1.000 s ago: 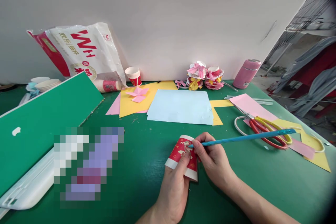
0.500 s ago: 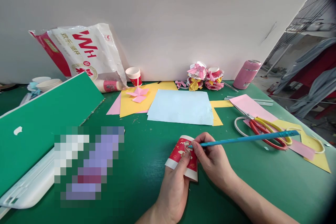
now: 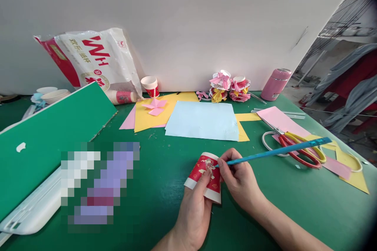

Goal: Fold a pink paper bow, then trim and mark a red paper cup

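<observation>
In my left hand is a red and white patterned paper cup, tilted. My thumb presses on its printed side, while the other fingers are hidden behind it. Pinched between the thumb and fingers of my right hand is a long, thin blue stick. Its narrow end points at the cup's side near my left thumb; whether the tip touches is too fine to tell. The broader, shiny end reaches to the right, above a pair of scissors with red and yellow handles.
Beyond my hands lie light blue paper and yellow sheets. Decorated cups, a red cup and a pink flask stand by the white partition. A green board leans at left, near a packaging bag.
The blue stick has swung slightly, its far end now higher and a little further left. My right hand has shifted slightly right along the cup; the left hand keeps its hold.
</observation>
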The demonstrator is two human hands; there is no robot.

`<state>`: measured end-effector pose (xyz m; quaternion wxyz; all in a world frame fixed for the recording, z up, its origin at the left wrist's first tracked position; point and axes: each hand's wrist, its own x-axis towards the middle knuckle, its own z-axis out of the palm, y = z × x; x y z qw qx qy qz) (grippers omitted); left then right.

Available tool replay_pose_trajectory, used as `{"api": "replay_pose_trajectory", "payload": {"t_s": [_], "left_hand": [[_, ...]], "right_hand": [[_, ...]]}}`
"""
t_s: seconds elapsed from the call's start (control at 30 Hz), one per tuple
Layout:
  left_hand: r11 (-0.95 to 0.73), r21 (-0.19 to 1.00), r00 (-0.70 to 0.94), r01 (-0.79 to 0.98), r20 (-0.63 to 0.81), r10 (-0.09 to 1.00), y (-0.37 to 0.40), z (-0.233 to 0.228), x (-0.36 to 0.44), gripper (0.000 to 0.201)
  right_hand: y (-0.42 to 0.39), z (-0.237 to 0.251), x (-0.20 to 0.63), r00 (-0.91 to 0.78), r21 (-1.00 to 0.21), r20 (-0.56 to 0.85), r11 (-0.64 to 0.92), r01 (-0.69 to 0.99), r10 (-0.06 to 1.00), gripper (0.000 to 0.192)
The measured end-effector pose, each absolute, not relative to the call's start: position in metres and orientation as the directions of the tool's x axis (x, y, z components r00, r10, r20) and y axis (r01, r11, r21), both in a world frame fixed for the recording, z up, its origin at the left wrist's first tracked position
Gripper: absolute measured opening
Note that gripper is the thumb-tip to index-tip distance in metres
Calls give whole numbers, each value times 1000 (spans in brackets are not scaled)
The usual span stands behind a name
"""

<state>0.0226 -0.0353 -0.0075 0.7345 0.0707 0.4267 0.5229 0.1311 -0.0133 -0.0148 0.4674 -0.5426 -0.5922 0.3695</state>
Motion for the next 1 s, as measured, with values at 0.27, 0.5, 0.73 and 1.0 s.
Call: {"api": "replay_pose_trajectory", "payload": {"t_s": [0.27,0.5,0.73,1.0], "left_hand": [[435,536,103,-724,-539,836,-37,-7,23,26],[437,533,99,-725,-546,832,-36,-7,23,30],[450,535,106,-715,-553,826,-35,-7,23,31],[438,552,106,-710,-532,840,-35,-7,23,35]], "right_hand": [[-13,-19,127,3,-963,143,138,232,990,20],[-12,-17,128,-14,-955,149,148,257,989,18],[-14,-16,131,16,-928,175,160,336,984,19],[-12,-18,127,-20,-954,162,162,253,987,18]]}}
